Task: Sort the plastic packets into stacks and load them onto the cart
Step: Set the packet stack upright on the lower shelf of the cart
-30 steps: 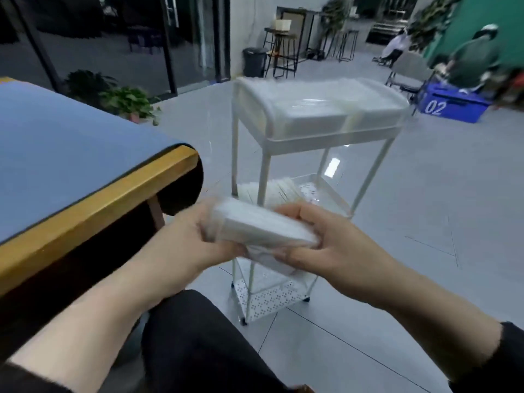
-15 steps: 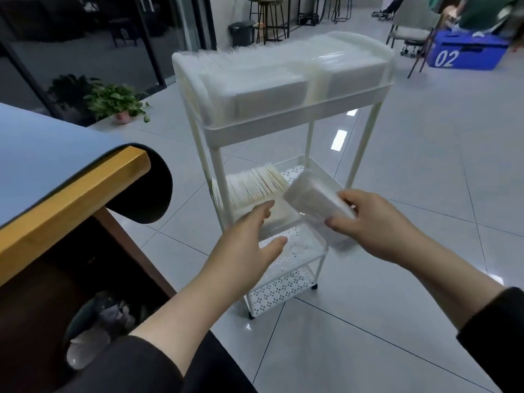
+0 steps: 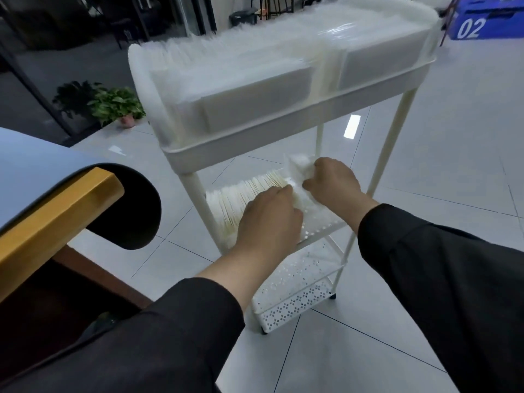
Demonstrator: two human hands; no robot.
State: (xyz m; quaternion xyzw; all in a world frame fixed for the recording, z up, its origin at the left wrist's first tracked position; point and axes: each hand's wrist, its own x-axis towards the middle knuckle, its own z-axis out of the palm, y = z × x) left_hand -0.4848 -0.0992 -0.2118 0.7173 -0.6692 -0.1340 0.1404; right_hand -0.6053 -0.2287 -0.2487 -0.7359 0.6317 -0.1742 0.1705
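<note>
White cart, middle shelf: right hand grips a packet stack at the row's end; left hand rests flat, fingers straight, on the packet row.

White "02", apparently the only legible marking, stands on the blue box.

Both hands moved packet stack onto cart's middle shelf.
</note>
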